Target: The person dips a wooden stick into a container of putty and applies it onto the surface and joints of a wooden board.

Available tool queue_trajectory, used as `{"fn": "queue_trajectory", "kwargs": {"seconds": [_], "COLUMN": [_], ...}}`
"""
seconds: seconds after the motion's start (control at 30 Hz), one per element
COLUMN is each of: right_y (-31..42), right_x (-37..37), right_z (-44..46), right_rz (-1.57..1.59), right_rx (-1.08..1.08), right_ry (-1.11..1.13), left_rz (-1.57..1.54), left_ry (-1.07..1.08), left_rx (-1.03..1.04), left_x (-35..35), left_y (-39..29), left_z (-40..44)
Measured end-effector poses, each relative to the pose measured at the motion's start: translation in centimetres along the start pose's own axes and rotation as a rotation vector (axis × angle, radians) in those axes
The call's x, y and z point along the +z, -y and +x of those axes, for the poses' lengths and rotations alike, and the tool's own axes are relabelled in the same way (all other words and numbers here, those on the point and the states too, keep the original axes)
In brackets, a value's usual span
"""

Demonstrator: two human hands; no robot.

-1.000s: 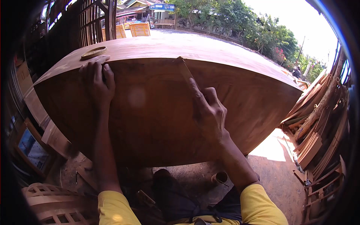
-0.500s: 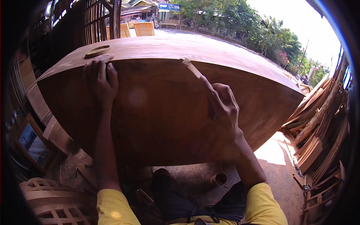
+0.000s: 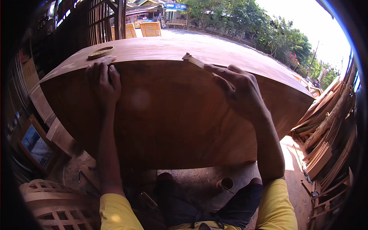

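A large wooden cabinet-like piece [image 3: 165,111] stands in front of me, its brown face towards me and its pale top surface [image 3: 153,48] stretching away. My left hand [image 3: 103,78] rests against the face, fingers apart and fingertips over the top edge, close to a shallow round lid [image 3: 101,53] lying on top. A flat pale wooden stick [image 3: 196,61] with a darker, rough tip is gripped in my right hand [image 3: 239,86]. The stick's tip is at the top edge, slightly right of the middle; whether it touches the wood I cannot tell.
A round can [image 3: 225,184] stands on the floor between my legs. At lower left is a woven basket [image 3: 57,207]; a framed panel [image 3: 36,147] leans beyond it. Stacked planks [image 3: 326,145] line the right side. Slatted chairs [image 3: 150,29] stand outside.
My right hand has moved up and to the right, and the stick now lies flatter, its tip slightly further left. My left hand stays at the edge.
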State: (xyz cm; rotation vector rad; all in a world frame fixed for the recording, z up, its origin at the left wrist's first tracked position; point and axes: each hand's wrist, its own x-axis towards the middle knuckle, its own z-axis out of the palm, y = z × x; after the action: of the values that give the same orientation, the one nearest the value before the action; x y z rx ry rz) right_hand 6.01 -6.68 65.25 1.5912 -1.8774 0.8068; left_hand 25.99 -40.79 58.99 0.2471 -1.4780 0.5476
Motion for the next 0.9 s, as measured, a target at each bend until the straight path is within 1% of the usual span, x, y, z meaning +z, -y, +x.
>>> {"fn": "queue_trajectory", "kwargs": {"seconds": [0.07,0.1,0.17,0.2,0.23,0.3,0.33,0.4,0.5,0.53,0.6,0.63,0.7,0.77,0.8,0.87,0.9], "right_y": [-1.1,-1.8,-2.4,-2.0,-2.0,-4.0,-4.5,-3.9,-2.0,-1.8,-2.0,-1.9,-1.6,-1.6,-2.1,-2.4,-2.4], "right_x": [-0.8,-1.2,-3.0,-4.3,-5.4,-6.1,-6.2,-6.1,-2.3,-0.8,2.3,3.3,4.6,5.6,6.5,7.0,7.1], "right_z": [2.5,3.7,5.6,6.1,6.8,5.9,5.3,3.0,-0.8,-1.6,-2.8,-2.9,-2.8,-2.4,-2.2,-2.0,-2.0], "right_rz": [0.0,0.004,-0.033,-0.054,-0.066,-0.086,-0.092,0.01,0.269,0.271,0.409,0.411,0.432,0.424,0.37,0.314,0.277], "right_rx": [-0.124,-0.123,-0.183,-0.146,-0.099,-0.242,-0.244,-0.054,0.242,0.238,0.22,0.219,0.128,0.148,0.062,-0.025,-0.029], "right_ry": [0.109,0.109,0.312,0.361,0.456,0.343,0.348,0.259,0.196,0.2,0.021,0.024,-0.072,-0.059,-0.12,-0.178,-0.198], "left_rz": [-0.003,-0.003,-0.007,0.009,0.025,0.028,0.032,0.024,0.035,0.049,0.049,0.044,0.04,0.035,0.018,0.002,0.005], "left_ry": [0.005,0.001,0.002,0.001,0.001,0.017,0.03,0.008,-0.005,-0.001,0.004,0.006,0.002,-0.004,-0.011,-0.017,-0.012], "left_rx": [0.002,0.004,0.005,-0.001,-0.009,-0.018,-0.026,-0.031,-0.024,-0.016,-0.007,0.003,0.003,0.004,0.008,0.01,0.003], "left_x": [0.0,0.0,0.1,0.1,0.1,0.1,0.0,0.0,-0.1,-0.2,-0.4,-0.4,-0.4,-0.3,-0.2,-0.2,-0.2], "left_y": [0.1,0.1,0.0,0.0,0.1,0.2,0.2,-0.2,-0.5,-0.5,-0.4,-0.3,-0.3,-0.2,-0.2,-0.2,-0.2], "left_z": [0.0,0.0,-0.1,-0.1,-0.3,-0.4,-0.5,-0.2,-0.1,0.0,0.1,0.1,0.0,0.1,0.1,0.1,0.1]}}
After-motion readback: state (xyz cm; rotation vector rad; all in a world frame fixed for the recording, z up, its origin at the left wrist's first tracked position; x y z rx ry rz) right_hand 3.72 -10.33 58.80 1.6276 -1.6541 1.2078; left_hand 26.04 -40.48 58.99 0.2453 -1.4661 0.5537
